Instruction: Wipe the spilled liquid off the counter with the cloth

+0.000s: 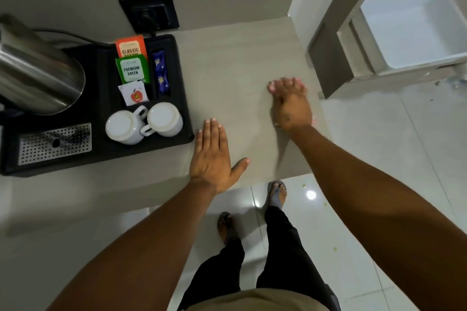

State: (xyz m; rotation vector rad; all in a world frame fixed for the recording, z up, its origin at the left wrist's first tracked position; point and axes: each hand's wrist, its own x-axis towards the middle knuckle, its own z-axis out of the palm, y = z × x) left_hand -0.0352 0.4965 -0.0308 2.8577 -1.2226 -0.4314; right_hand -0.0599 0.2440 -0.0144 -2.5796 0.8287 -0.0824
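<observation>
My right hand (pixel 290 106) lies palm down near the right edge of the beige counter (pixel 240 58), slightly blurred. It presses on a pink cloth (pixel 272 88), and only thin pink slivers show past the fingertips and by the wrist. My left hand (pixel 214 156) rests flat on the counter near its front edge, fingers together, thumb out, holding nothing. It sits just right of the black tray. I cannot make out any liquid on the counter surface.
The black tray (pixel 187 98) on the left holds a steel kettle (pixel 38 70), two upturned white cups (pixel 123 129), tea sachets (pixel 132 69) and a drip grille (pixel 54 144). A wall socket (pixel 151 12) is behind it. A white bin (pixel 417 28) stands on the floor at right.
</observation>
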